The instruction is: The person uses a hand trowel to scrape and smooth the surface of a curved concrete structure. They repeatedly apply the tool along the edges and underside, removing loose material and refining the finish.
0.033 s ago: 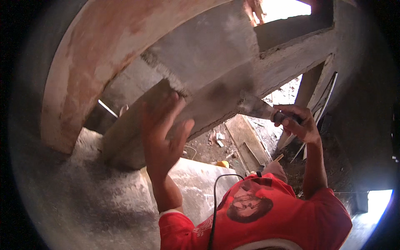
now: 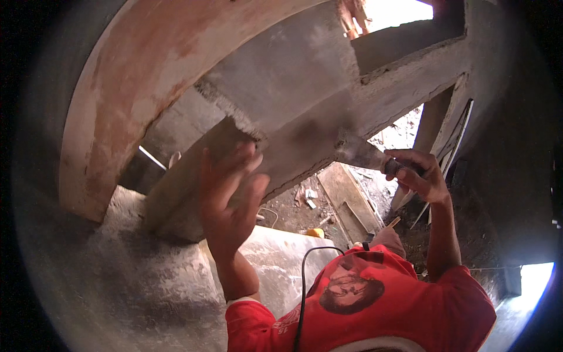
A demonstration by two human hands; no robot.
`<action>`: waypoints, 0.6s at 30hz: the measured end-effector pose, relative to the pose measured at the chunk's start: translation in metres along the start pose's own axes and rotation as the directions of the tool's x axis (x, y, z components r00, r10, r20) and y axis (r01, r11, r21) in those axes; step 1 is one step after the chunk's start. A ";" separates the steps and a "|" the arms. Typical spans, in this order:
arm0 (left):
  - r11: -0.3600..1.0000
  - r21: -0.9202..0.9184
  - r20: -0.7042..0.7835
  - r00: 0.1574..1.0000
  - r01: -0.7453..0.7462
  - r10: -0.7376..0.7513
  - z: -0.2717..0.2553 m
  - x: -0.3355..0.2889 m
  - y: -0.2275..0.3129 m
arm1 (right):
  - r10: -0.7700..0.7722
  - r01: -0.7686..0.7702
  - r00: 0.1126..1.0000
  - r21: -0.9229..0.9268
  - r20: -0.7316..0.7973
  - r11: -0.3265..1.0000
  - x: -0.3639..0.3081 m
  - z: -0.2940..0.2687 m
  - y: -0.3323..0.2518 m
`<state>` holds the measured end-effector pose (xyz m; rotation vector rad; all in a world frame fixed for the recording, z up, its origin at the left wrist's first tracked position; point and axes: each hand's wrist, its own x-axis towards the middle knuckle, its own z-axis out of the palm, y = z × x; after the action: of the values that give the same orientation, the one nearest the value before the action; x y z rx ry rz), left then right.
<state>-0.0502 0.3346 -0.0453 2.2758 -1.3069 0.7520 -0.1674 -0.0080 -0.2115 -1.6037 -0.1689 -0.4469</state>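
Note:
My right hand (image 2: 423, 176) is closed round the dark handle of a flat-bladed hand tool (image 2: 365, 155). Its wide grey blade points left and lies against the lower part of a grey plastered beam (image 2: 311, 126); whether it is a trowel or a scraper I cannot tell. My left hand (image 2: 229, 205) is raised with its fingers apart and nothing in it. It hovers in front of a block-like concrete projection (image 2: 182, 176) at the beam's left end, and contact with it cannot be made out.
A curved, reddish-brown plastered band (image 2: 135, 88) sweeps across the upper left. Below lie a wooden board (image 2: 346, 193), rubble and a pale ledge (image 2: 281, 252). Another person's limb (image 2: 353, 17) shows beside the bright opening at the top. A black cable (image 2: 302, 287) runs over my shirt.
The fingers of my left hand have dipped slightly and bent a little more. My right hand and the tool stay almost in place.

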 end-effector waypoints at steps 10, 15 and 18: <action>0.969 0.072 -0.308 0.919 -0.235 0.245 0.031 0.035 0.022 | 0.101 -0.064 0.977 0.196 -0.186 0.979 -0.027 0.013 0.025; 0.938 -0.011 -0.009 0.938 -0.346 0.346 0.068 0.054 0.036 | 0.173 -0.104 0.973 0.381 -0.152 0.919 -0.045 0.025 0.043; 0.912 0.016 0.076 0.910 -0.410 0.408 0.086 0.068 0.042 | 0.188 -0.113 0.967 0.373 -0.171 0.921 -0.054 0.034 0.055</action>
<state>-0.0377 0.2196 -0.0655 2.0882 -1.8530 0.8350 -0.1901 0.0285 -0.2834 -1.1908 0.0307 -0.4293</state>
